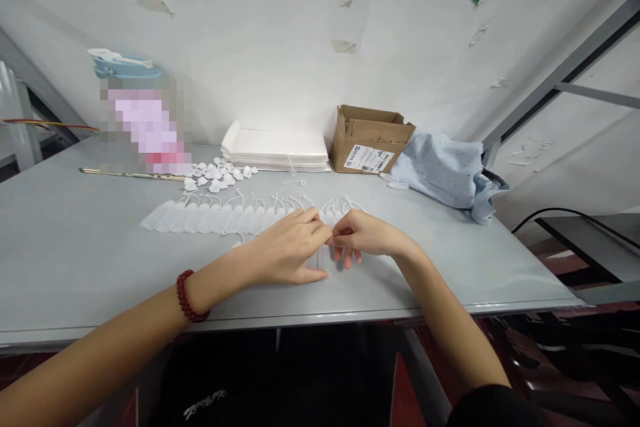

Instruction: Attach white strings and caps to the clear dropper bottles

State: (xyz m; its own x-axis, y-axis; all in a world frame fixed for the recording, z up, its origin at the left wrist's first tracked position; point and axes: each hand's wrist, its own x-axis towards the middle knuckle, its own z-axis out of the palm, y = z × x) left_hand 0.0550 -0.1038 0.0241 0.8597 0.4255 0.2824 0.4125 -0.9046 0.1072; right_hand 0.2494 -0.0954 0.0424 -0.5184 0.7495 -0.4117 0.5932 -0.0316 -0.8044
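Note:
A row of flat white tags with string loops point(210, 219) lies overlapping across the table, running behind both hands. My left hand point(287, 247), its wrist wearing a dark red bead bracelet point(186, 297), is over the near tags. Its fingers are bent together, and its thumb stretches low beside a white tag point(323, 260). My right hand point(367, 233) meets it from the right, thumb and index finger pinched at that tag's upper end, other fingers hanging loosely curled. The fingers hide exactly what each hand pinches. One string loop point(235, 235) sticks out left of my left hand.
Small white pieces point(220, 175) are heaped at the back left, beside a pixelated pinkish thing point(147, 127). A white paper stack point(280, 147), an opened cardboard box point(370, 140) and a crumpled light-blue cloth point(443, 170) stand along the wall. A blue container point(125, 67) is behind.

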